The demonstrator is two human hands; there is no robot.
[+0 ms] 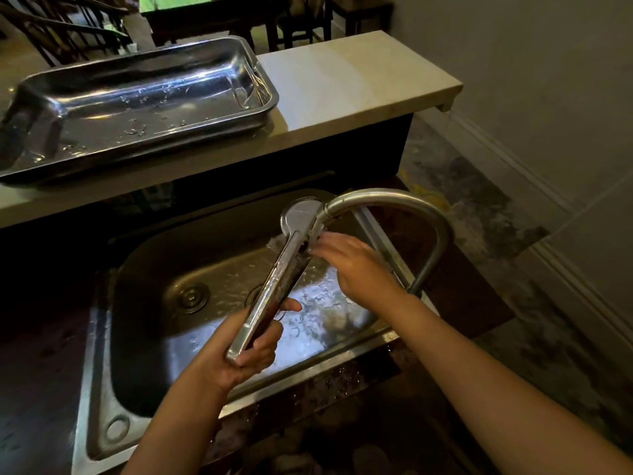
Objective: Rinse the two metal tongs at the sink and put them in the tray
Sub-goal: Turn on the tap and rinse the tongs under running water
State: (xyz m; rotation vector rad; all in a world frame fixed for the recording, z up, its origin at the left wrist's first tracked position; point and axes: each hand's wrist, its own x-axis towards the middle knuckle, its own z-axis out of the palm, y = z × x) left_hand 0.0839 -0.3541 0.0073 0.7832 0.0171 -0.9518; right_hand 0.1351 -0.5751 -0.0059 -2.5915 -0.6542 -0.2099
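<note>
Landmark: stainless sink (102, 341), brushed steel, rounded-rectangle basin, flat rim, round drain fitting on the floor, wet and glaring.

Over basin centre: one pair of metal tongs (274, 289), polished, long flat arms lying together, round disc-shaped head at the far end. Angled up from the near rim towards the spout. Second pair not visible.

Left hand (250, 351) above the basin's near rim, fingers curled closed around the hinge end of the tongs, thumb laid along the upper arm.

Right hand (352, 265) over the basin's far right part, fingers loosely extended, tips at the upper arms just below the disc head. Contact or pinch: cannot tell, motion blur and spray there.

Faucet (404, 214) rising from the sink's right rim: matte steel tube, high gooseneck arch, outlet directly above the tongs head. Water splashing at the head and rippling across the basin floor.

Tray (267, 108) beyond the sink, up on a pale smooth stone ledge (342, 90): deep rectangular steel pan, rolled rim, rounded corners, mirror finish, droplets scattered on its floor.

Dark speckled countertop (41, 371) left of the sink, wet spots. Grey mottled floor (479, 186) right of the sink.
</note>
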